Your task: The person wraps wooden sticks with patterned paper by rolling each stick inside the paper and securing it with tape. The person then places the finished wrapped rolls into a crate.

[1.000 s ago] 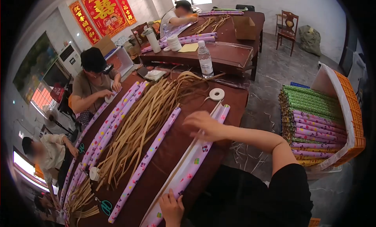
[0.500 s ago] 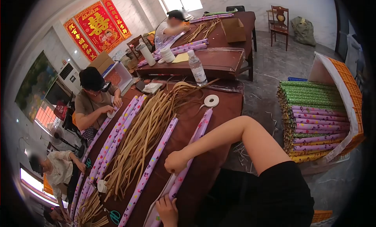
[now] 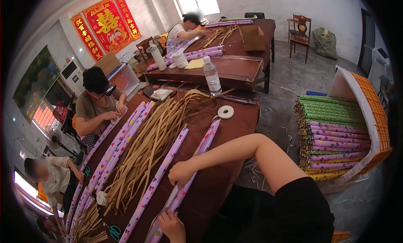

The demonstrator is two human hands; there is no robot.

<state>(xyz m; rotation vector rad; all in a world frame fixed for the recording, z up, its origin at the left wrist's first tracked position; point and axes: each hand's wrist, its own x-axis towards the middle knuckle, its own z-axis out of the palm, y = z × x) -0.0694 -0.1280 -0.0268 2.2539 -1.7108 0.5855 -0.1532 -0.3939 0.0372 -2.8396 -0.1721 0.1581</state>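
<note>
In front of me a purple patterned roll (image 3: 205, 141) lies lengthwise on the dark red table, with a pale strip along its side. My right hand (image 3: 181, 173) is closed over the roll near its middle, fingers curled at the strip. Lower down, my left hand (image 3: 171, 226) has its fingers bent over the near part of the roll, against the strip's edge. At the far end of the roll sits a white tape roll (image 3: 225, 112). A second purple patterned roll (image 3: 161, 171) lies alongside, left of my hands.
Beyond it are tan strips (image 3: 142, 146), green-handled scissors (image 3: 114, 232) and a water bottle (image 3: 212, 77). Co-workers (image 3: 98, 98) handle similar rolls across and at the far table (image 3: 247, 69). To the right, a lined orange crate (image 3: 369, 104) holds stacked rolls (image 3: 336, 138).
Both hands have shifted slightly left and down in the view, still on the roll. The camera view has tilted a little.
</note>
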